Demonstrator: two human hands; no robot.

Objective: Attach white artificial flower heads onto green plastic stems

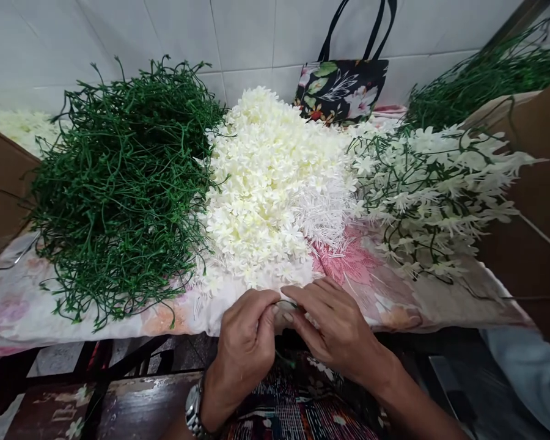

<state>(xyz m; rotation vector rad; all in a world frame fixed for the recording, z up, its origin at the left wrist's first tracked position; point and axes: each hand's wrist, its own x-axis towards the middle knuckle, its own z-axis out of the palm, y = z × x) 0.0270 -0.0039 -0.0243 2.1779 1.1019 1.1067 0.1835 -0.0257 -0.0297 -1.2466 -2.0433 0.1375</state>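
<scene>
Low in the middle, just off the table's front edge, my two hands come together, fingertips nearly touching. My left hand (250,333), with a watch at its wrist, is closed in a pinch. Opposite it, my right hand (334,321) also pinches with thumb and index finger. A thin green plastic stem (285,359) shows between and below them; the fingers hide most of it, and a pale bit by the fingertips is too small to name. Straight ahead lies a heap of cream artificial flowers (266,177), with white thread-like stamens (327,211) on its right side.
A big pile of green stems (123,183) covers the left. Assembled white flowers on stems (431,195) lie right, before more greenery (495,79). Cardboard (527,244) stands at the right edge, cardboard (2,183) at the left. A floral bag (343,91) leans on the tiled wall.
</scene>
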